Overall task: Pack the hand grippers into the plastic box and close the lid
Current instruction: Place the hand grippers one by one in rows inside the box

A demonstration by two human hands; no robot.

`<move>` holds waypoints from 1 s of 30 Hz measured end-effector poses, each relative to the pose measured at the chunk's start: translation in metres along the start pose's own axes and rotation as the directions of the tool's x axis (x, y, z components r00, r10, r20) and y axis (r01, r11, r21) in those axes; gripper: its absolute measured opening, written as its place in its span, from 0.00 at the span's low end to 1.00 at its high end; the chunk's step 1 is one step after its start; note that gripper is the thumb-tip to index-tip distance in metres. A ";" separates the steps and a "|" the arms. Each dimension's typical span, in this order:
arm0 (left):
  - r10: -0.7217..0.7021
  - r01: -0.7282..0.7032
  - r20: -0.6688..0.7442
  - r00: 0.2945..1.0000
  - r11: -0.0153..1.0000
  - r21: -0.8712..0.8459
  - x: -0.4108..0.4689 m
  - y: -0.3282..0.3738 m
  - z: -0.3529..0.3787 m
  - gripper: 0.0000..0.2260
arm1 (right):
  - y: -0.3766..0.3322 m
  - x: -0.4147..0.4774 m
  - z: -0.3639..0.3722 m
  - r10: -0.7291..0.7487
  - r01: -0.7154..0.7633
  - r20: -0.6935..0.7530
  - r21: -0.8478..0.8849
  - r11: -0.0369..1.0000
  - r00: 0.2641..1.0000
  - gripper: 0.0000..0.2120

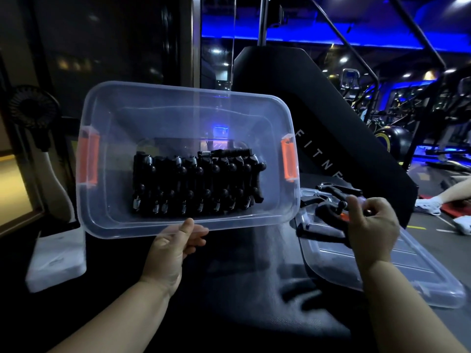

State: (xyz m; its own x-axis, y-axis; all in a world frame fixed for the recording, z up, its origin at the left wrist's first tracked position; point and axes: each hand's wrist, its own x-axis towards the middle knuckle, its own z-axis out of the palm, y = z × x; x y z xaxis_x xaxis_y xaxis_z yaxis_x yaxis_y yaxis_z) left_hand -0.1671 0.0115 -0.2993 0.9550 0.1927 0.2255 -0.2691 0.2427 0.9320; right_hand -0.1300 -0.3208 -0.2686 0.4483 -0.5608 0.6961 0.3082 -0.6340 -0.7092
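Plastic box (163, 226), left hand (170, 250) pinching rim (thumb atop)

One wide-angle camera sat on the person's head, looking forward and down at close range. Both forearms entered from the bottom edge. The left hand (175, 247), on the near rim of the plastic box (122, 225), and the right hand (370, 225), around a hand gripper (328, 212), sat near mid-frame over the bench (242, 289). The box's open inside faced the lens. The top right took in distant gym machines (407, 110).
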 end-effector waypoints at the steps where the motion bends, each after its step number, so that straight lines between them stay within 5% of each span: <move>1: 0.003 -0.003 -0.002 1.000 1.000 -0.001 0.000 0.000 0.001 0.14 | -0.006 -0.006 0.005 -0.053 0.051 0.050 0.032 0.998 0.997 0.24; 5: 0.005 -0.005 -0.012 1.000 1.000 -0.006 0.000 0.000 0.001 0.15 | -0.029 -0.034 0.022 -0.324 0.295 0.284 0.138 0.945 0.903 0.20; 9: 0.005 -0.005 -0.013 1.000 1.000 -0.005 0.001 -0.001 0.001 0.15 | -0.033 -0.047 0.031 -0.411 0.380 0.517 0.172 0.909 0.751 0.24; 17: 0.005 -0.005 -0.001 1.000 1.000 -0.004 0.001 -0.001 0.001 0.15 | -0.040 -0.025 0.016 -0.256 0.409 0.882 0.080 0.909 0.396 0.27; 25: -0.001 0.001 0.013 1.000 1.000 -0.020 0.001 0.000 0.000 0.15 | -0.079 -0.011 -0.002 -0.182 0.500 0.974 0.092 0.861 0.135 0.17; 30: -0.002 0.003 0.019 1.000 0.999 -0.038 0.001 -0.001 -0.001 0.16 | -0.109 -0.018 0.003 0.070 0.538 0.994 -0.016 0.843 -0.081 0.22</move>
State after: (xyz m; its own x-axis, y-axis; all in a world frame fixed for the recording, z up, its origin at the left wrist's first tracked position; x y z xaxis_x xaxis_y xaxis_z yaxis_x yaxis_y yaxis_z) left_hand -0.1661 0.0129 -0.3004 0.9579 0.1736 0.2287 -0.2706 0.2792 0.9213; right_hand -0.1691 -0.2396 -0.2038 0.8197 0.5301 -0.2169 0.4874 -0.8445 -0.2220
